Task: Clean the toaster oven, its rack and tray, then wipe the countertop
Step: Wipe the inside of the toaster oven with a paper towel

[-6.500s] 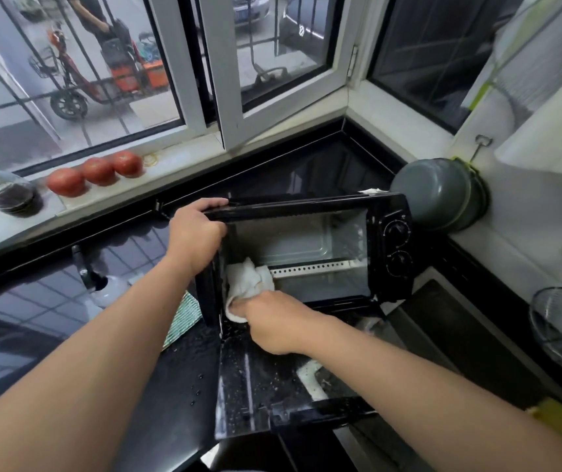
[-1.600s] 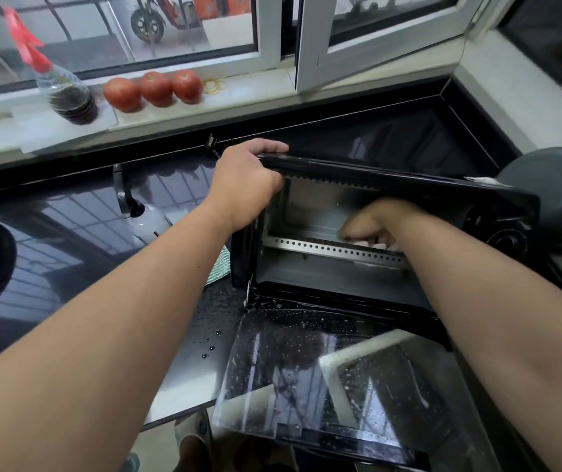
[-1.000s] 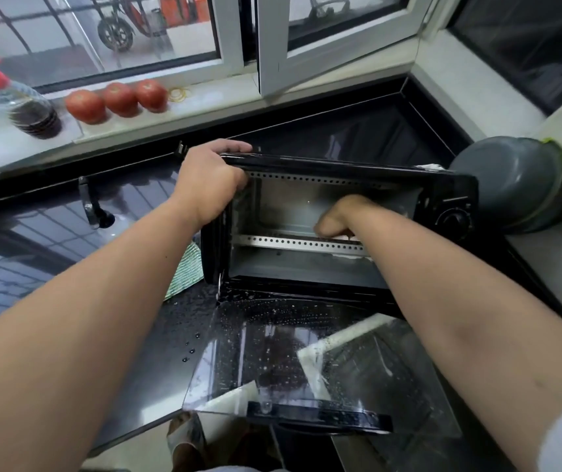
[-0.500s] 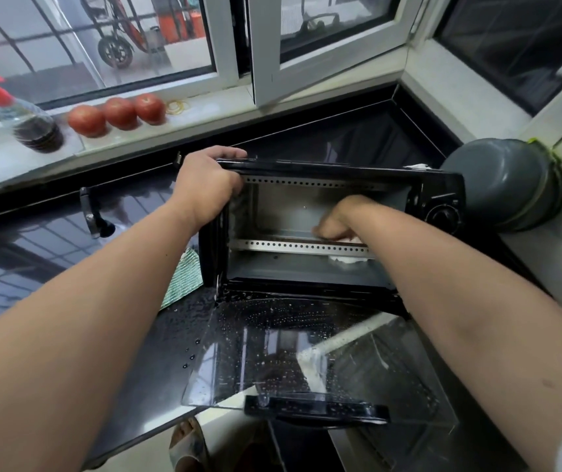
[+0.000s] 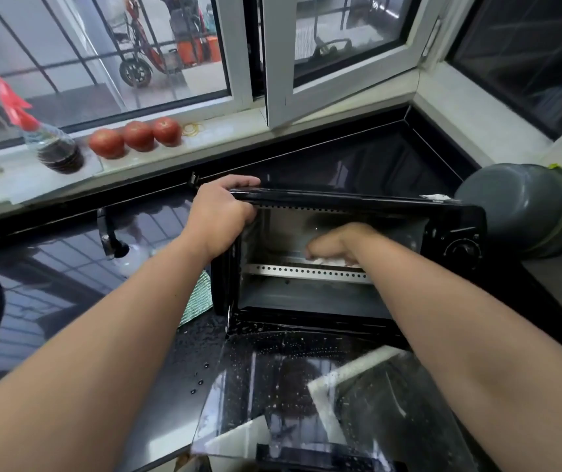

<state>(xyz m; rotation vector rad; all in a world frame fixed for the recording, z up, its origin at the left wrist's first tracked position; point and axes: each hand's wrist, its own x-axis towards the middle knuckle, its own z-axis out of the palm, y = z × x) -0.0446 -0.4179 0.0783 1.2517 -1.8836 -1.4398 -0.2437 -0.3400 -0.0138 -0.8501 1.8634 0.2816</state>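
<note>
Since the first frame the right hand [image 5: 335, 241] has carried its white cloth [image 5: 332, 263], pinched in its grip, deep inside the toaster oven [image 5: 357, 253] on the desk [image 5: 68, 284], left hand [image 5: 220, 218] clamping its top corner; short firm strokes should clean best.

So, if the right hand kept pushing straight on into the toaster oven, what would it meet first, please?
Most likely the oven's back wall: the right hand, on the white cloth, points deep inside. Depth is unclear.
</note>
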